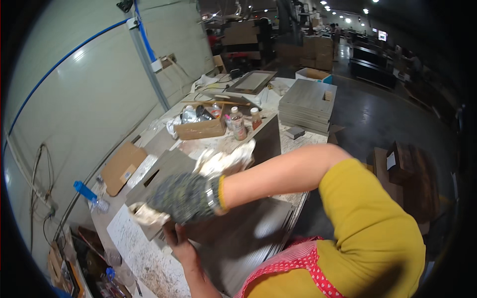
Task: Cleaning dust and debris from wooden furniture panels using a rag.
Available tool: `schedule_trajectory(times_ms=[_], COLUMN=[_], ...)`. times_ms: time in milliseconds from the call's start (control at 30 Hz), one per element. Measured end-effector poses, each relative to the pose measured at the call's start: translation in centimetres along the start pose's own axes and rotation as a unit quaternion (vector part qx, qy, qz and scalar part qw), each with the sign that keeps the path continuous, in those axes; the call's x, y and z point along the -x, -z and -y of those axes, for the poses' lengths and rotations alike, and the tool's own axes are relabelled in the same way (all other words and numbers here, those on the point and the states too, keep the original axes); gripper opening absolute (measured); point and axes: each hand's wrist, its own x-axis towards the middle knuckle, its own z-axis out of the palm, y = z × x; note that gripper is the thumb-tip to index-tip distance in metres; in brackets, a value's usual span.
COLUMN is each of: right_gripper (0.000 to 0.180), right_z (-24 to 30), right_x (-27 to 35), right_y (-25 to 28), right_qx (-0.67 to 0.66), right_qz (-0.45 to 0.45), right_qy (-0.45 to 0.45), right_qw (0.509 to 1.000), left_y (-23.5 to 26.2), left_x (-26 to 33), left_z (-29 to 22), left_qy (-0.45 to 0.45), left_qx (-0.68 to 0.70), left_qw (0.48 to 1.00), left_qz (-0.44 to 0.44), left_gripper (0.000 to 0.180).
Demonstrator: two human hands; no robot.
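My right hand (pixel 181 197), in a dark grey knitted glove, reaches across to the left and presses a bunched off-white cloth (pixel 149 215) at the left end of a grey wood-look panel (pixel 238 231). My bare left hand (pixel 185 251) is just below it, fingers pointing up at the panel's near left edge, which they appear to grip. Part of the panel is hidden by my right forearm. More grey boards show under its right edge. Beyond my right wrist lies a second crumpled white cloth (pixel 226 160).
A cardboard box of odds and ends (pixel 201 130) and two bottles (pixel 238 124) stand behind. A stack of grey panels (pixel 307 107) is at the back right, a small grey block (pixel 295 132) before it. Cardboard (pixel 123 169) and a blue-topped bottle (pixel 85 190) are at left.
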Motion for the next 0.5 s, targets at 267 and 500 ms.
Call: schedule_trajectory(times_ms=[267,500], right_gripper=[0.029,0.024], right_z=[-4.9,-7.0], right_x=[9.7,8.0], right_y=[7.0,6.8], right_qx=[0.19,-0.011], right_qz=[0.021,-0.046], right_qy=[-0.124,-0.249], right_qw=[0.974,0.967], left_y=[-0.4,-1.9], left_x=[-1.7,-1.8], left_z=[-0.6,-0.4], left_qy=[-0.024,-0.03], left_qx=[0.05,0.099], left_qw=[0.998,0.994], left_qz=[0.04,0.021], left_gripper=[0.038,0.04])
